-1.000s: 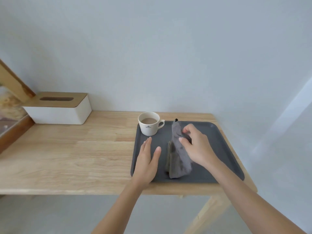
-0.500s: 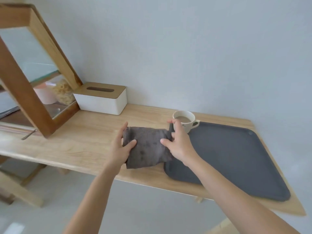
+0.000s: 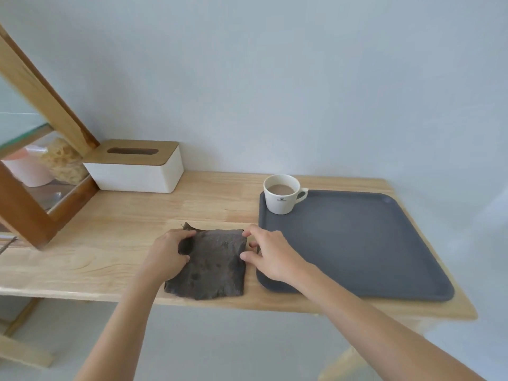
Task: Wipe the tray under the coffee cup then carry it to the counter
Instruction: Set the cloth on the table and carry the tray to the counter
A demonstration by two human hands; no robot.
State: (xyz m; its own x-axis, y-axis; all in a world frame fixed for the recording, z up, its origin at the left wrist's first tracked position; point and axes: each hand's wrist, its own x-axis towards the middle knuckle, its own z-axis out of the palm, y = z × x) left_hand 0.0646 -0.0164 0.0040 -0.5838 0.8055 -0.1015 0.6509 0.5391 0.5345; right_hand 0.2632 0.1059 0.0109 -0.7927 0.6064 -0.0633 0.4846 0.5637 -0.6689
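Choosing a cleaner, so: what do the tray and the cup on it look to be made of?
Tray: probably plastic, dark grey with a matte finish and moulded rounded corners and raised rim. Coffee cup: likely glazed ceramic, cream-white, smooth, slightly glossy, with a small printed mark.

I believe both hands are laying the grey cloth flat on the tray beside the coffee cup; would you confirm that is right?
Not quite. In the head view, both the left hand and right hand lay the grey cloth flat on the wooden table, left of the tray. Only the coffee cup is on the tray.
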